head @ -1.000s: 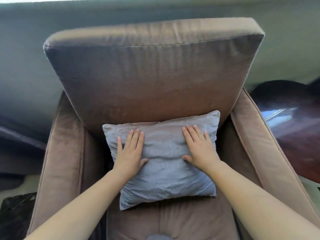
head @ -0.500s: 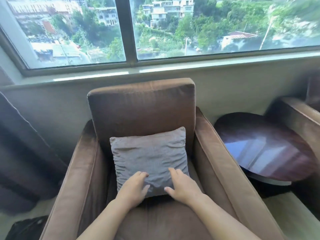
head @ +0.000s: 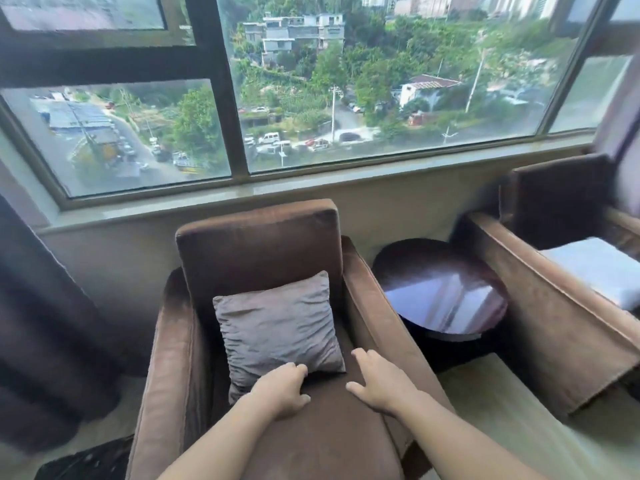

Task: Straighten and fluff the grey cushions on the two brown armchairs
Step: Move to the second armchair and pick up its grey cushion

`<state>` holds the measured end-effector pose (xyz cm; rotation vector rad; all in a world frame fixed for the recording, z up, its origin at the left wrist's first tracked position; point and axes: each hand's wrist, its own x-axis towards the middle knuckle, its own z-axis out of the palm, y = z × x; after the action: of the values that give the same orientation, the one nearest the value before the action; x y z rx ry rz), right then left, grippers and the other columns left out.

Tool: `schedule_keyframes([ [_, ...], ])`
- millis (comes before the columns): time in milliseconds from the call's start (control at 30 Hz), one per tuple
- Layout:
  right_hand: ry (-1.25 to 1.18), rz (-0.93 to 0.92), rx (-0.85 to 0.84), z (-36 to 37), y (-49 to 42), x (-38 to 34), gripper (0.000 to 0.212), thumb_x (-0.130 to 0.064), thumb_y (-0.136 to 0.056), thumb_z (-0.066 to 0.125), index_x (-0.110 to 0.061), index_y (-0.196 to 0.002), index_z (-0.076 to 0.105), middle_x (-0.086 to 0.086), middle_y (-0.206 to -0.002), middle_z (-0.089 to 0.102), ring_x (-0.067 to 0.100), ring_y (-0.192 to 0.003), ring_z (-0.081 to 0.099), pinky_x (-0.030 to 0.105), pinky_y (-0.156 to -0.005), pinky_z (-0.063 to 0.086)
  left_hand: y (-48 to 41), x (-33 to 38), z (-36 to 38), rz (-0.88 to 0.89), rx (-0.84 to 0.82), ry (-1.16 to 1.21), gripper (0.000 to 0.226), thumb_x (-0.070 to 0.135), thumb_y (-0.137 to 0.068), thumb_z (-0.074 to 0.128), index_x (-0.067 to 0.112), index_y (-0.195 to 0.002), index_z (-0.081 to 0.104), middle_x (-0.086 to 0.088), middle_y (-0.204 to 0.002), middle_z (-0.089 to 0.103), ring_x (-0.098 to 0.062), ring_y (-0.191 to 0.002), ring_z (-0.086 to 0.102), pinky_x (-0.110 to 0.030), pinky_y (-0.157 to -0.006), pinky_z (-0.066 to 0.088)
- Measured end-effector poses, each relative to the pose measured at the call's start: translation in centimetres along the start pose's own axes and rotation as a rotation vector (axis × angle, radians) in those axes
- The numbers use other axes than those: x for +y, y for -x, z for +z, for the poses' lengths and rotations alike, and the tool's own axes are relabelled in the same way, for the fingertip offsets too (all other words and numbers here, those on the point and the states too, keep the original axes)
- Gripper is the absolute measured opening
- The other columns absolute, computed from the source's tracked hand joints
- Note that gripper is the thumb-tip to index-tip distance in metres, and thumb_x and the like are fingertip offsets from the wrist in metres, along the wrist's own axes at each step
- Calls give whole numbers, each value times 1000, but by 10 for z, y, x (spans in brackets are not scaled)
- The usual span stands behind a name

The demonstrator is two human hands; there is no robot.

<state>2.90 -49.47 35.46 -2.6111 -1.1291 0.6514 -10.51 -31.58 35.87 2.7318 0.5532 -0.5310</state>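
A: Head view: left hand [head: 282,389], grip slack, at the cushion [head: 277,327] edge; right hand [head: 377,382] splayed, empty, on the seat [head: 329,427].
B: It's propped against the chair [head: 256,237] back, so this one seems done. Next, the far chair [head: 554,306]: its flat cushion [head: 595,268] needs lifting and fluffing.

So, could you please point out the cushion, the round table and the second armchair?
cushion [head: 277,327]: head view, middle of its front face.
round table [head: 440,289]: head view, glossy top.
second armchair [head: 554,299]: head view, near armrest.

High-rise lounge: armchairs [head: 263,271], side table [head: 440,289], window [head: 381,81].
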Motion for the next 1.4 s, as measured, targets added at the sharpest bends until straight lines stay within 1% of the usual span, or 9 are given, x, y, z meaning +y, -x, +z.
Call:
schedule_keyframes([
  [100, -83, 140, 63, -20, 31, 43, 55, -52, -91, 53, -20, -134, 39, 6, -127, 50, 31, -119, 55, 41, -89, 47, -11, 49, -22, 104, 1, -38, 47, 42, -90, 57, 14, -127, 48, -7, -133, 54, -28, -127, 50, -36, -99, 42],
  [200, -160, 272, 127, -33, 69, 100, 57, -51, -90, 54, -19, -135, 41, 7, -129, 50, 30, -119, 55, 41, -93, 48, -28, 113, -31, 214, -14, -88, 35, 42, -87, 56, 18, -112, 50, -6, -122, 58, -27, -118, 55, -35, -90, 43],
  [400, -259, 456, 250, -78, 165, 263, 61, -52, -87, 56, -23, -139, 39, 1, -131, 49, 25, -117, 56, 37, -89, 48, -80, 303, -19, 378, -29, -150, 50, 38, -86, 52, 25, -134, 48, 0, -130, 54, -24, -122, 54, -36, -96, 46],
  [533, -314, 606, 312, -106, 248, 377, 65, -56, -86, 55, -20, -139, 40, 4, -136, 49, 26, -121, 55, 39, -95, 47, -107, 443, 2, 521, -40, -164, 51, 42, -86, 53, 24, -133, 50, 2, -130, 56, -22, -120, 55, -35, -96, 46],
  [767, -362, 814, 419, -146, 345, 510, 63, -51, -90, 57, -19, -141, 40, 7, -141, 49, 28, -126, 53, 38, -96, 46, -131, 628, 26, 681, -88, -242, 49, 40, -84, 55, 24, -130, 50, 1, -124, 53, -25, -117, 57, -37, -91, 49],
  [900, -380, 855, 429, -161, 358, 568, 67, -48, -89, 61, -16, -144, 39, 8, -143, 48, 25, -130, 49, 34, -101, 43, -157, 706, 34, 744, -104, -255, 53, 37, -85, 54, 20, -135, 50, -1, -131, 54, -26, -120, 57, -37, -96, 50],
  [1067, -407, 871, 396, -191, 337, 652, 69, -50, -86, 65, -17, -142, 41, 6, -140, 49, 23, -129, 49, 35, -102, 43, -226, 783, 48, 757, -133, -264, 47, 37, -85, 54, 17, -128, 50, -5, -124, 47, -33, -116, 58, -42, -95, 49],
  [1233, -391, 857, 319, -241, 288, 754, 67, -50, -84, 65, -18, -139, 44, 7, -138, 50, 23, -127, 51, 33, -99, 43, -324, 861, 47, 745, -158, -240, 55, 35, -89, 55, 20, -140, 42, -7, -137, 42, -34, -124, 54, -41, -99, 47],
  [1400, -315, 871, 177, -293, 251, 846, 64, -49, -83, 63, -13, -134, 45, 15, -135, 50, 33, -128, 50, 42, -101, 44, -406, 932, 38, 752, -229, -214, 51, 37, -83, 51, 14, -128, 48, -11, -129, 51, -34, -118, 56, -41, -98, 47],
])
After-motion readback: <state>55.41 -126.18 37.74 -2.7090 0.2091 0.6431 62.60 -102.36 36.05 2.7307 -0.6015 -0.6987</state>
